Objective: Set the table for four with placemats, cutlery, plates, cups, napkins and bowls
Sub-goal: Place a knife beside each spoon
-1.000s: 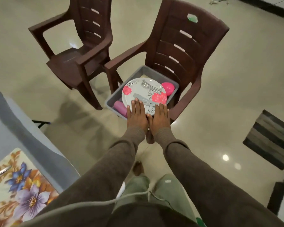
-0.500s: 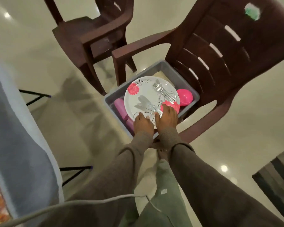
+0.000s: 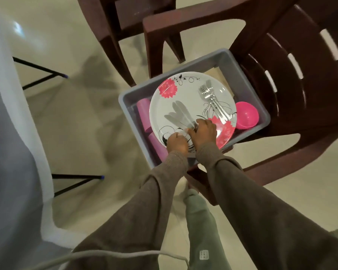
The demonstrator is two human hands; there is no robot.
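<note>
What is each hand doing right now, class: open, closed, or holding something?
Left hand: fingers curled at the plate's near edge; a grip cannot be told.
Right hand: gripping the knives' handles.

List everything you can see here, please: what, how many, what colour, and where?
bin: one, grey, on the nearer chair's seat
plate: top one white with pink flowers, in the bin
knives: several, silver, on the plate
forks: several, silver, on the plate
bowl: pink, in the bin, right of the plate
cups: purple, in the bin, left of the plate
chairs: two, brown
left hand: on the plate's near rim
right hand: fingers at the knife handles
</note>
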